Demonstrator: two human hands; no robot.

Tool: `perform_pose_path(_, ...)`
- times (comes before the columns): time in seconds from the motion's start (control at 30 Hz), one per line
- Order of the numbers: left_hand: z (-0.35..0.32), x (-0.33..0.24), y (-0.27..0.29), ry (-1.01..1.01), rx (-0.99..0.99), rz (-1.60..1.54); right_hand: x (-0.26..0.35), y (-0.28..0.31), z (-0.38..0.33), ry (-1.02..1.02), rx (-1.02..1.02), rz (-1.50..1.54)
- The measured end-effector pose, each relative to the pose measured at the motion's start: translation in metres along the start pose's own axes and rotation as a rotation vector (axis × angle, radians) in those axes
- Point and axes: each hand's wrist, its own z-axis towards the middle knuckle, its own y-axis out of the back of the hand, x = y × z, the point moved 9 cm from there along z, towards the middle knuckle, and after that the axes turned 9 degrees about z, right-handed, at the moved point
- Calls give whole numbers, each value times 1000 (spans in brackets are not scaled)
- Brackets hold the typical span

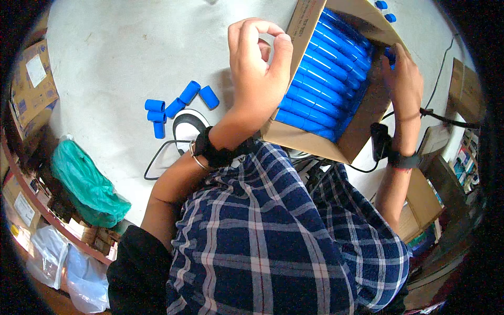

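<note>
An open cardboard box [362,118] stands tilted in front of me, with rows of glossy blue pipe couplings [320,79] lined up inside. My right hand [407,79] is at the box's right wall, its fingers closed around a blue pipe coupling [389,56] that they partly cover. Just left of the box, my left hand [257,68] is raised with fingers curled and thumb meeting the index fingertip; nothing shows in it. Several loose blue couplings [190,92] lie on the floor to the left, some standing and some on their sides.
Two more blue pieces [381,4] lie beyond the box. A white-edged shoe [190,128] and a black cable [152,165] are below the loose couplings. At left are a green plastic bag [86,181] and a carton [34,84]; another open carton [420,205] sits at right.
</note>
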Motion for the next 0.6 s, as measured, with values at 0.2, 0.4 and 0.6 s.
perform_pose_path(0.2,-3,-1,-2,30,68,35,-3,-44,8,228,157,-288)
perform_pose_path(0.4,-1,-3,-1,3,35,7,-5,-63,15,290,251,-164)
perform_pose_path(0.6,0,0,-2,-1,45,3,-12,-77,15,269,342,-68)
